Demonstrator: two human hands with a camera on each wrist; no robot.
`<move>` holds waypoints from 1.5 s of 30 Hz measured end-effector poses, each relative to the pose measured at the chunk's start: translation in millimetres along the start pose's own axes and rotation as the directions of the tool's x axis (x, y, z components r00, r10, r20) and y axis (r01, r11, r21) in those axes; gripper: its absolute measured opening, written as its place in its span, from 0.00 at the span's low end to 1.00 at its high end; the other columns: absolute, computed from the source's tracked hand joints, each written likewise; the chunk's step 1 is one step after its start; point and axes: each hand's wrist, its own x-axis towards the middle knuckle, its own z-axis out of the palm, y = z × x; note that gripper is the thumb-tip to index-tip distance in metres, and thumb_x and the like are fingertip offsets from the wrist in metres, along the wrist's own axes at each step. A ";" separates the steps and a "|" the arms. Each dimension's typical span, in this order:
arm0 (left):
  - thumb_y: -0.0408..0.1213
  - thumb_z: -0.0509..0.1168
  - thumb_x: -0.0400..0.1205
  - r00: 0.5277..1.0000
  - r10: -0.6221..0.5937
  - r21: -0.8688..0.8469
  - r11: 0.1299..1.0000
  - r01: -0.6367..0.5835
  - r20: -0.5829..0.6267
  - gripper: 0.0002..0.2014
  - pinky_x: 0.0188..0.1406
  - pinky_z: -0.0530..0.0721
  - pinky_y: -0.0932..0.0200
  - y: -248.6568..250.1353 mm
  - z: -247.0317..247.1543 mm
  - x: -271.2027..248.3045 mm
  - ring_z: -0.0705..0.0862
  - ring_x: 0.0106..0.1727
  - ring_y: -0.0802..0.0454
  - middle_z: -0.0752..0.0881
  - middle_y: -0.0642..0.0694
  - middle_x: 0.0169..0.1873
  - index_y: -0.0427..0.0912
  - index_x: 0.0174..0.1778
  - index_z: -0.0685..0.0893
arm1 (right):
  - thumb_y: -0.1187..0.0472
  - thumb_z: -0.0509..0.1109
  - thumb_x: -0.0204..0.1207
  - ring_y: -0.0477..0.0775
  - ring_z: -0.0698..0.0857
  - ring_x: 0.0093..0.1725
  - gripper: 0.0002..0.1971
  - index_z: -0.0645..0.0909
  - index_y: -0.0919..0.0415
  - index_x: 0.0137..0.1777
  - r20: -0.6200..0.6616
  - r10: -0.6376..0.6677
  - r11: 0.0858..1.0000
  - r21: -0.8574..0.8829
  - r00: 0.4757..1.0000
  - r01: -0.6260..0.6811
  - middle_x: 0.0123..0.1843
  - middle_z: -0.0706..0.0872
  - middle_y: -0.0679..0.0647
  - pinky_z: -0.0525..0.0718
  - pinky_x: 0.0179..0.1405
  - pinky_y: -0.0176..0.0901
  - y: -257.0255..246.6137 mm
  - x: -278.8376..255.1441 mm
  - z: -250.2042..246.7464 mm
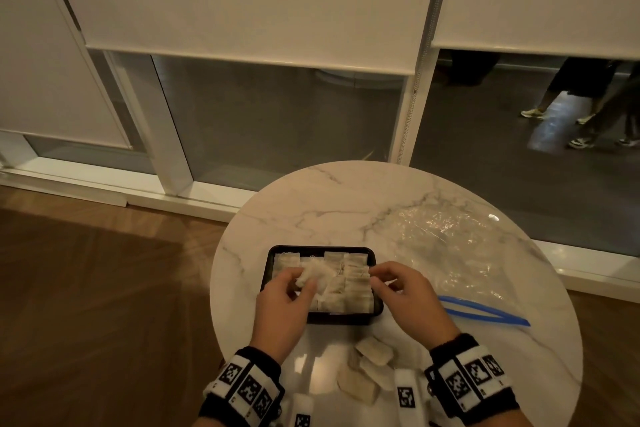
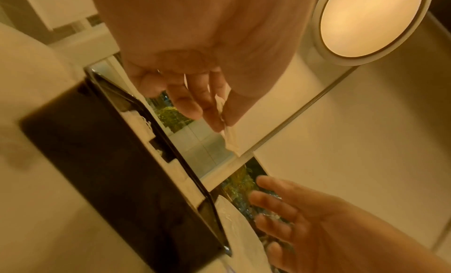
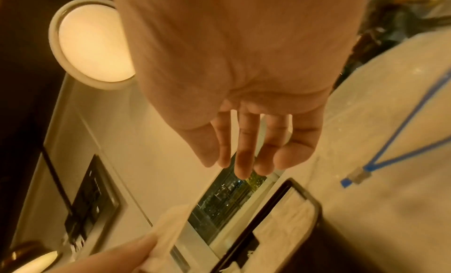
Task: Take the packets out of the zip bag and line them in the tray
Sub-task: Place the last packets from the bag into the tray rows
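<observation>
Left hand (image 1: 282,302) pinches a packet (image 1: 313,274) just above the black tray (image 1: 375,308); right hand (image 1: 405,291), fingers loose and empty, hovers beside it.

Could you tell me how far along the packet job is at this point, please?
Mostly done: the black tray already holds rows of packets, and the zip bag lies flat and looks empty. In hand: the left hand pinches one packet over the tray, while the right hand hovers open beside it. Left: a few loose packets lie on the table near the wrists.
</observation>
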 end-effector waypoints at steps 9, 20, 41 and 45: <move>0.37 0.71 0.84 0.960 -0.014 -0.187 0.980 0.069 0.280 0.05 0.53 0.91 0.50 20.5 38.0 -18.1 0.91 0.51 0.47 0.93 0.48 0.48 0.47 0.54 0.90 | 0.64 0.75 0.79 0.42 0.91 0.40 0.03 0.90 0.56 0.46 0.015 0.046 0.952 0.302 0.999 -0.049 0.40 0.93 0.48 0.83 0.38 0.31 -9.9 -18.8 -5.7; 0.37 0.69 0.86 0.959 -0.017 -0.238 0.967 0.087 0.283 0.07 0.45 0.87 0.63 26.6 32.7 -22.7 0.91 0.50 0.51 0.93 0.47 0.48 0.46 0.57 0.89 | 0.61 0.76 0.79 0.33 0.84 0.31 0.03 0.90 0.58 0.45 0.059 0.054 0.961 0.268 0.997 -0.068 0.32 0.90 0.43 0.78 0.29 0.24 -14.2 -25.0 -14.9; 0.41 0.72 0.83 0.985 -0.031 -0.093 0.995 0.047 0.170 0.09 0.50 0.89 0.59 21.6 30.8 -22.9 0.87 0.49 0.51 0.89 0.54 0.47 0.58 0.57 0.85 | 0.64 0.77 0.77 0.44 0.87 0.36 0.06 0.91 0.58 0.38 -0.185 0.117 0.962 0.267 0.976 -0.065 0.34 0.91 0.49 0.82 0.37 0.35 0.4 -19.8 -39.6; 0.42 0.71 0.84 0.976 -0.059 -0.021 0.998 0.065 0.209 0.06 0.56 0.89 0.58 17.7 30.6 -22.2 0.88 0.52 0.56 0.90 0.57 0.49 0.57 0.55 0.87 | 0.64 0.76 0.77 0.39 0.84 0.32 0.04 0.90 0.60 0.41 -0.091 0.118 0.939 0.335 0.989 -0.082 0.34 0.91 0.49 0.78 0.30 0.32 -2.9 -24.3 -40.0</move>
